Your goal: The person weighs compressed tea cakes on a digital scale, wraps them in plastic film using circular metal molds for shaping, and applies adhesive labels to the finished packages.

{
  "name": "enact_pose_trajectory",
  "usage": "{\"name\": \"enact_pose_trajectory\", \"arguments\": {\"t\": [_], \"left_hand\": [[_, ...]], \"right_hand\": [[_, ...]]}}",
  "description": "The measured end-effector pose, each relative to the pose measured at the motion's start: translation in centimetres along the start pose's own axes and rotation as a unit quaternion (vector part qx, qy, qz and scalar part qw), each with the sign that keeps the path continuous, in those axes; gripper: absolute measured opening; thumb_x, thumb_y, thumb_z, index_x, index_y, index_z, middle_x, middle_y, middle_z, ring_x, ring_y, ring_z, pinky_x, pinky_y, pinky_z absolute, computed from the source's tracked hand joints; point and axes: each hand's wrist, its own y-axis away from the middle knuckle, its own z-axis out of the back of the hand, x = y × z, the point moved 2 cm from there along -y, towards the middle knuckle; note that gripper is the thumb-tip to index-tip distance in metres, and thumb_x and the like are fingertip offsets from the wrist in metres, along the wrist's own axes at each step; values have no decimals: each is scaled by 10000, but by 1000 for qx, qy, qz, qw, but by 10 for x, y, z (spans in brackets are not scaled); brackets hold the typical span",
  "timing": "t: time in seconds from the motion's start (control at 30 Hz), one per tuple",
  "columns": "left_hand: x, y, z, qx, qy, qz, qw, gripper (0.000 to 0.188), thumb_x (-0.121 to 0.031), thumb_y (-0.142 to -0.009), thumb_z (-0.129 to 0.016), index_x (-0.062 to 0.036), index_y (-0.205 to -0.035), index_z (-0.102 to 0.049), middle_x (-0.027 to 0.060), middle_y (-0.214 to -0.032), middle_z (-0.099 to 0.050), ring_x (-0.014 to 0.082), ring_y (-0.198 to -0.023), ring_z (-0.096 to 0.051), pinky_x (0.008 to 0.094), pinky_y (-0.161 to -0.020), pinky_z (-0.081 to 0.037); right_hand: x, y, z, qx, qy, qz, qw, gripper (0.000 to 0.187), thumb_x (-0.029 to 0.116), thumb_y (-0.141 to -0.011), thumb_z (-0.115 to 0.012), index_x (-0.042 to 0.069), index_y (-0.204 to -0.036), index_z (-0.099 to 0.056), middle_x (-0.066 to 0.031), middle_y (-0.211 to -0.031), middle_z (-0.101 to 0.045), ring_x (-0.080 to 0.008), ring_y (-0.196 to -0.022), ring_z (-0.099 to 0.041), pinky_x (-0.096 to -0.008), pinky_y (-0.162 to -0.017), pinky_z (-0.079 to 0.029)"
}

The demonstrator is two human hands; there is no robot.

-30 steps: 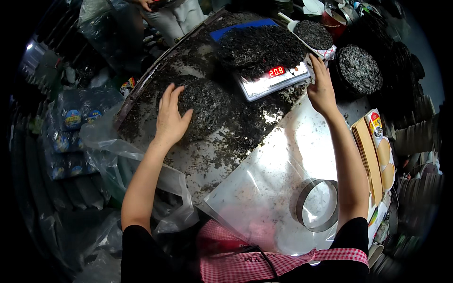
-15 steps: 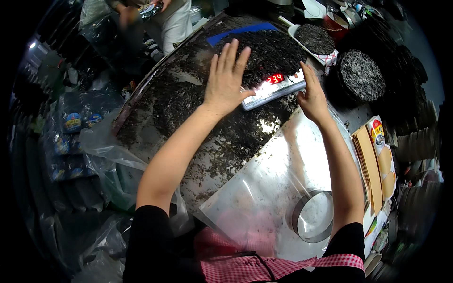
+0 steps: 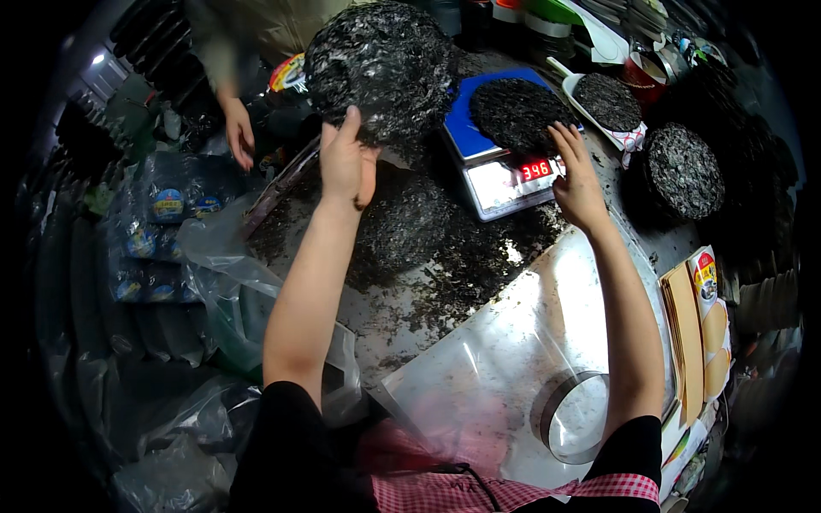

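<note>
My left hand [image 3: 348, 167] is closed on the near edge of a big round dark dried seaweed cake [image 3: 380, 64], raised above the left back of the table and tilted. A second, thinner seaweed cake [image 3: 517, 114] lies on the blue plate [image 3: 479, 81] of a digital scale [image 3: 496, 190], whose red display is lit. My right hand [image 3: 581, 181] is at this cake's right edge, fingers stretched out and fingertips close to or touching it. Loose dark flakes [image 3: 453, 282] and a heap of seaweed [image 3: 398, 218] cover the table below my left hand.
A white scoop [image 3: 573, 85] with another round cake stands behind the scale. Stacked seaweed cakes [image 3: 684, 171] rise at the right. A metal ring [image 3: 547, 419] rests on a clear sheet [image 3: 462, 368] in front. Another person's hand [image 3: 239, 132] hangs at the far left.
My left hand has moved left from over the scale and now holds up a large seaweed cake. A smaller cake remains on the scale, whose blue plate shows more. The display reading changed.
</note>
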Motion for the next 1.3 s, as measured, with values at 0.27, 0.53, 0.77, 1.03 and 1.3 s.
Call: {"name": "enact_pose_trajectory", "arguments": {"t": [0.27,0.53,0.77,1.03,1.3], "left_hand": [[-11,74,-12,39,154,229,960,359,-199,-1005,-460,-18,-1315,-477,148,-1291,-571,303,-1180,-568,479,-1013,-461],[69,220,-121,153,61,391,905,488,-335,-1001,-507,4,-1346,-448,105,-1325,-532,163,-1183,-511,304,-1038,-381],[70,316,-112,538,-297,-90,784,683,-291,-906,-621,-104,-1475,-293,156,-1534,-274,313,-1417,-263,440,-1122,-305],[61,377,-54,666,-419,-88,610,615,-409,-848,-626,-154,-1380,-453,136,-1508,-339,299,-1423,-267,496,-1150,-233],[13,183,39,113,-785,-117,598,614,-59,-770,-638,34,-1325,-394,263,-1335,-442,414,-1220,-437,446,-1035,-375]], "right_hand": [[58,54,23,3,-686,-229,691,681,144,-867,-675,22,-1444,-335,-157,-1373,-500,-246,-1278,-475,-349,-1042,-401],[130,189,82,-245,-641,-365,630,476,63,-858,-591,-12,-1316,-482,-110,-1294,-563,-241,-1206,-527,-382,-1071,-381],[87,315,183,-410,-419,-433,685,327,64,-903,-608,-71,-1200,-578,-123,-1173,-630,-197,-1044,-617,-312,-939,-485],[88,423,181,-436,-282,-428,740,403,-22,-873,-618,-37,-1268,-540,-100,-1279,-567,-186,-1144,-557,-316,-1030,-405],[91,449,172,-337,-132,-424,830,376,31,-935,-559,-42,-1302,-523,-124,-1318,-548,-211,-1182,-530,-340,-1052,-376]]}}
